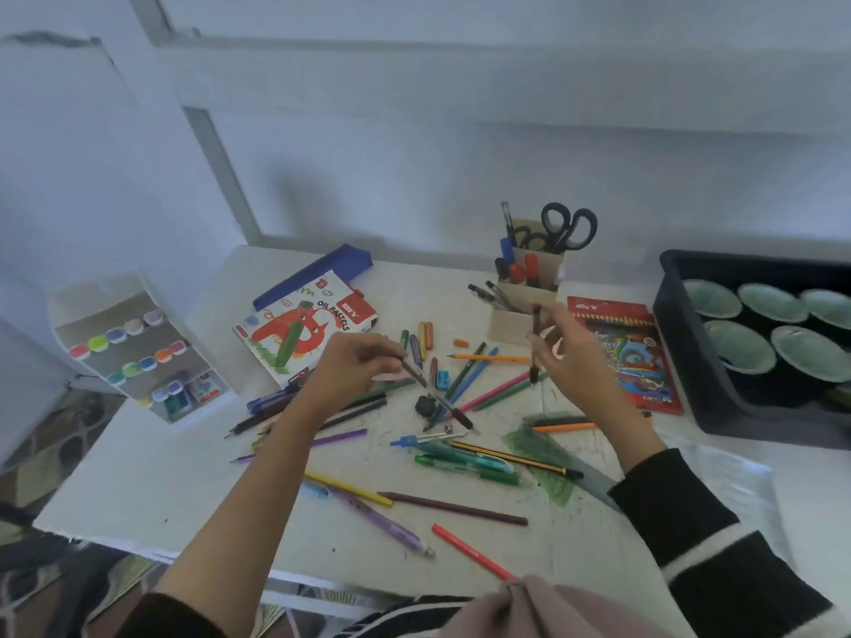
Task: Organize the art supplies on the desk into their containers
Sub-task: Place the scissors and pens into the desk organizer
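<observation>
The left hand (pixel 357 361) was held above the desk (pixel 152 476), fingers curled and pinched on the upper end of a dark pen (pixel 437 398). The pen's long axis ran diagonally, from the fingertips down and to the right, with its far end over the scattered pile near a small black lump (pixel 426 405). Whether that end touched the desk could not be determined.

The right hand (pixel 566 361) was raised just in front of the cardboard holder (pixel 529 292), thumb and fingers closed on a second dark pen (pixel 535 345). This pen stood nearly upright, its upper end near the holder's lower front pocket and its lower end pointing at the desk. The remaining fingers were loosely bent.

The two hands were apart, with loose colored pencils (pixel 488 393) and pens fanned out on the desk between and below them. More pencils lay nearer the person, including a maroon pencil (pixel 453 507) and a red pencil (pixel 472 552), both lying flat and angled down to the right.

The oil pastels box (pixel 306 331) lay flat just beyond the left hand. The red pencil box (pixel 621 352) lay flat just to the right of the right hand, partly hidden by it. The holder, containing scissors (pixel 568 225) and markers, stood upright beyond the right hand.
</observation>
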Demonstrator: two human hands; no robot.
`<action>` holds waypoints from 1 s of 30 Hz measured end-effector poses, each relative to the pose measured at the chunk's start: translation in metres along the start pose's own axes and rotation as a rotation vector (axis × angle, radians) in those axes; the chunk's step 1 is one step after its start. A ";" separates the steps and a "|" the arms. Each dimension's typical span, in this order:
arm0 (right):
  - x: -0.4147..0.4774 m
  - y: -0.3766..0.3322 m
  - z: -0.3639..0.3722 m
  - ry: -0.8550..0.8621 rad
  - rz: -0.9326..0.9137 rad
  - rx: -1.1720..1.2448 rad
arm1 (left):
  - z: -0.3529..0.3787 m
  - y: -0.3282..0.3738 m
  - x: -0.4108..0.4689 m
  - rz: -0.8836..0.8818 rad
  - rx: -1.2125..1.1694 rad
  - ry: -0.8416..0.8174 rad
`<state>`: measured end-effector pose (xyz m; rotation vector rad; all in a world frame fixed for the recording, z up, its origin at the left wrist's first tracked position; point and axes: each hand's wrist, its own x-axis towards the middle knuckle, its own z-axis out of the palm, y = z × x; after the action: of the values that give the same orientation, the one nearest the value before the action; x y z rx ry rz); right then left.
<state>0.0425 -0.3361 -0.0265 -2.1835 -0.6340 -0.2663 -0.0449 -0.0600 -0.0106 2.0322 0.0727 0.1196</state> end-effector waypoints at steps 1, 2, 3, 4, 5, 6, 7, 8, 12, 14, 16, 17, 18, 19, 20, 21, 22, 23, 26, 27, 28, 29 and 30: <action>0.007 0.000 -0.006 0.038 -0.002 0.002 | 0.000 0.007 0.008 0.011 -0.035 0.051; 0.015 -0.001 -0.011 0.084 -0.004 0.016 | 0.002 0.014 0.017 0.031 -0.069 0.098; 0.022 -0.002 -0.016 0.134 -0.008 0.033 | 0.005 0.021 0.026 0.054 -0.104 0.140; 0.030 -0.002 -0.020 0.182 -0.013 0.041 | 0.009 0.028 0.035 0.073 -0.140 0.178; 0.037 -0.003 -0.022 0.223 -0.017 0.036 | 0.014 0.035 0.044 0.091 -0.176 0.212; 0.044 -0.004 -0.024 0.254 -0.020 0.026 | 0.021 0.041 0.052 0.110 -0.206 0.244; 0.050 -0.004 -0.026 0.274 -0.017 0.018 | 0.028 0.046 0.061 0.128 -0.224 0.268; 0.056 -0.004 -0.026 0.281 -0.007 0.010 | 0.036 0.050 0.069 0.141 -0.228 0.280; 0.068 0.002 -0.017 0.232 0.028 -0.050 | 0.072 0.053 0.098 0.158 -0.136 0.267; 0.069 0.008 -0.010 0.188 0.047 -0.100 | 0.087 0.049 0.108 0.162 -0.044 0.246; 0.067 0.016 -0.004 0.153 0.070 -0.130 | 0.100 0.044 0.115 0.187 0.047 0.221; 0.065 0.017 -0.001 0.142 0.076 -0.122 | 0.102 0.041 0.116 0.210 0.085 0.222; 0.063 0.018 0.002 0.135 0.084 -0.110 | 0.106 0.039 0.116 0.243 0.130 0.224; 0.062 0.021 0.004 0.132 0.099 -0.101 | 0.110 0.036 0.118 0.274 0.193 0.219; 0.060 0.023 0.006 0.127 0.114 -0.094 | 0.112 0.034 0.119 0.298 0.262 0.211; 0.059 0.024 0.008 0.114 0.124 -0.089 | 0.113 0.033 0.119 0.308 0.319 0.198; 0.057 0.025 0.010 0.095 0.130 -0.083 | 0.114 0.033 0.119 0.312 0.353 0.187; 0.055 0.025 0.011 0.069 0.130 -0.073 | 0.113 0.033 0.119 0.318 0.378 0.182; 0.047 0.024 0.015 0.007 0.116 -0.025 | 0.107 0.030 0.116 0.367 0.459 0.225; 0.043 0.023 0.016 0.013 0.094 -0.020 | 0.104 0.028 0.114 0.371 0.463 0.241; 0.039 0.021 0.017 0.027 0.065 -0.020 | 0.101 0.026 0.111 0.358 0.448 0.252; 0.035 0.019 0.018 0.046 0.035 -0.020 | 0.098 0.024 0.107 0.336 0.423 0.258; 0.029 0.016 0.019 0.065 0.014 -0.017 | 0.094 0.021 0.103 0.313 0.395 0.262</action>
<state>0.0753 -0.3199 -0.0378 -2.1850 -0.5822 -0.3348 0.0683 -0.1425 -0.0284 2.3989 -0.0642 0.6099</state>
